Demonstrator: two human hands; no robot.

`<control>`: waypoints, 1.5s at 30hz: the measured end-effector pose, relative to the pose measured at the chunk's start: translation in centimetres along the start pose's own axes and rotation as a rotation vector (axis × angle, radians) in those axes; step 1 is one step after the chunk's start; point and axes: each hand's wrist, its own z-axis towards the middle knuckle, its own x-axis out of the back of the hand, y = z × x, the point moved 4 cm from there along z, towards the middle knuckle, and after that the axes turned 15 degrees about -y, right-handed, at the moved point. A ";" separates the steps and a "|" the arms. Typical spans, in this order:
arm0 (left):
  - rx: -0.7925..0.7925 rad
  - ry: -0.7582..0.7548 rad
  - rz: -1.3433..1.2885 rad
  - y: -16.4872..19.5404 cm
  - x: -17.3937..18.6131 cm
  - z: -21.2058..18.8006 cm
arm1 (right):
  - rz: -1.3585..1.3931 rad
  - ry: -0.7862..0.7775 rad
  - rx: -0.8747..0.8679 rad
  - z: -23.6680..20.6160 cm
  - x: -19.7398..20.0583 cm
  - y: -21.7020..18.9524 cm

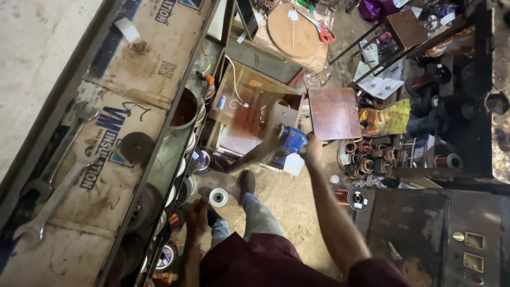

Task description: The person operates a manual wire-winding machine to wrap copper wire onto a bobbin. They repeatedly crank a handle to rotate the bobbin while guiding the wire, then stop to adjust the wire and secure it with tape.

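A person stands in a crowded workshop, seen from above, with the right hand (312, 148) stretched forward and closed around a blue motor-like part (290, 142) — the part sits at the fingertips, jutting left of the hand and held in the air just in front of a small wooden bench (249, 114). A white tag (293, 164) hangs just below it. The fingers wrap the blue body; motion blur hides exactly how they lie. The left hand (195, 214) hangs low beside the metal rack (159, 159), near stacked wire spools (167, 257), well apart from the blue part — whether its fingers are curled or spread cannot be told. Two large spanners (53, 180) lie on cardboard atop the rack. Red-handled scissors (323, 31) rest by a round wooden board (294, 30) farther off, and copper coils (366, 154) crowd the floor to the right.
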 end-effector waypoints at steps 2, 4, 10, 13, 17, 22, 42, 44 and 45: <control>-0.026 0.004 -0.024 0.1 0.0 0.0 | 0.040 -0.035 -0.052 -3.4 -0.9 0.4; 0.022 -0.014 -0.073 0.1 -0.1 0.1 | 0.212 -0.054 -0.085 -7.1 -0.5 0.6; 0.095 -0.009 -0.014 0.2 -0.6 1.4 | 0.483 0.118 0.014 -13.1 5.5 -0.6; 0.012 -0.009 0.029 0.7 -1.0 2.2 | 0.462 0.332 0.171 -10.1 8.8 -1.3; 0.033 0.005 0.028 1.0 -0.9 2.3 | 0.519 0.423 0.246 -4.6 10.8 -1.6; 0.117 -0.024 -0.126 1.0 -0.4 1.4 | 0.570 0.176 0.101 3.0 8.9 -0.4; 0.086 -0.041 -0.043 0.4 -0.5 0.9 | 0.585 0.111 -0.026 -12.2 6.2 -0.2; 0.026 -0.033 -0.069 0.7 -0.6 1.1 | 0.456 0.358 0.107 -10.1 8.8 -1.1; 0.019 -0.039 -0.072 0.8 -0.6 1.1 | 0.417 0.505 0.192 -9.1 9.8 -1.3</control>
